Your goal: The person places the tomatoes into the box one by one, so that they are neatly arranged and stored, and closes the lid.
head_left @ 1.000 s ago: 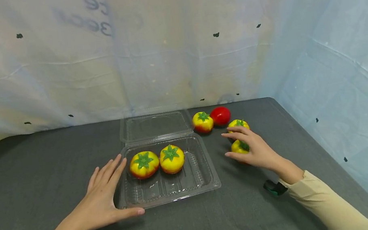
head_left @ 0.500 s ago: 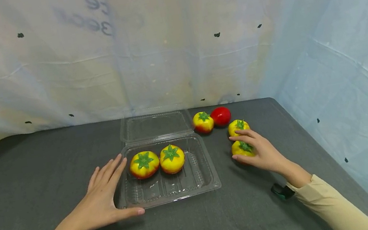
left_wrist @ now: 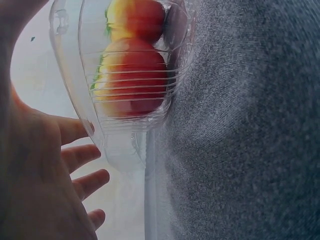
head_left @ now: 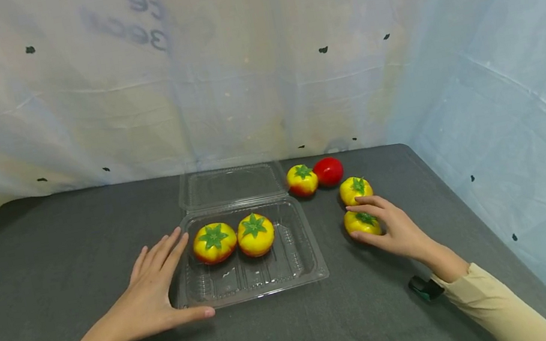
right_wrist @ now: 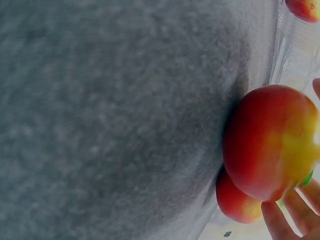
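In the head view, my left hand [head_left: 147, 296] spreads along the left side of a hinged clear plastic clamshell box [head_left: 271, 283], thumb by its front corner and fingertips at its rim. Inside the box lie two red-and-yellow toy tomatoes with green star-shaped tops, a left one [head_left: 214, 243] and a right one [head_left: 256, 235]. My right hand [head_left: 399, 233] is around the nearest loose tomato [head_left: 358, 224], thumb in front and fingers behind. That tomato [right_wrist: 267, 145] rests on the table in the right wrist view, fingertips close to its side; firm contact cannot be told.
Just behind it sits another yellow tomato [head_left: 355, 189]. Farther back are a yellow-red tomato [head_left: 302, 180] and a plain red fruit [head_left: 329, 172], side by side. The raised clear lid [head_left: 232, 185] leans back. Pale sheeting [head_left: 251, 107] encloses the grey cloth-covered table [head_left: 73, 248].
My right hand has shifted slightly right and toward me, from over the two loose tomatoes to around the nearer one. The left hand and box have stayed put.
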Demonstrator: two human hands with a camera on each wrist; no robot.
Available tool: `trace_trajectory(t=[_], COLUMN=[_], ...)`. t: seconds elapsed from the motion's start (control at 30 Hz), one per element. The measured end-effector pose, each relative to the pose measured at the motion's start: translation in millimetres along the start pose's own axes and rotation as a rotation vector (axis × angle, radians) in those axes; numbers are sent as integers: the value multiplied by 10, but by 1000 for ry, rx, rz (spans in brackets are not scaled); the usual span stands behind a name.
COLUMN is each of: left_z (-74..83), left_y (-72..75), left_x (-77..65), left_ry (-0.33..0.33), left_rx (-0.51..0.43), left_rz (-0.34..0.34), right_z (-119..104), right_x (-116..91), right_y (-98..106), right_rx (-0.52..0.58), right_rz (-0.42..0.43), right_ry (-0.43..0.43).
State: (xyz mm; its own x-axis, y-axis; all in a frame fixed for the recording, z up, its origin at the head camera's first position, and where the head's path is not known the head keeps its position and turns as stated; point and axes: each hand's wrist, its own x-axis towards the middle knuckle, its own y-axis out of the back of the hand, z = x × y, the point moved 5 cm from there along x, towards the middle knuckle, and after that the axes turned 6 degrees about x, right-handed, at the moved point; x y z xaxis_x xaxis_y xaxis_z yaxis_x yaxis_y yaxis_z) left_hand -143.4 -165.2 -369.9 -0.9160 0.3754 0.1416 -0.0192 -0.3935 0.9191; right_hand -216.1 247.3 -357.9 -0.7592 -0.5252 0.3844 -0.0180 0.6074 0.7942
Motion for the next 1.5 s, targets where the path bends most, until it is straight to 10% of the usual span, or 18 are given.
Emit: trace_trajectory(t=[1.5], left_z=[-5], left_y=[6], left_x=[2], left_ry=[-4], left_rx=[-16], left_rz=[-8], right_z=[41], right_x=[-100], right_y=[5], right_rx=[-12], right_rz=[-46], right_ry=[24])
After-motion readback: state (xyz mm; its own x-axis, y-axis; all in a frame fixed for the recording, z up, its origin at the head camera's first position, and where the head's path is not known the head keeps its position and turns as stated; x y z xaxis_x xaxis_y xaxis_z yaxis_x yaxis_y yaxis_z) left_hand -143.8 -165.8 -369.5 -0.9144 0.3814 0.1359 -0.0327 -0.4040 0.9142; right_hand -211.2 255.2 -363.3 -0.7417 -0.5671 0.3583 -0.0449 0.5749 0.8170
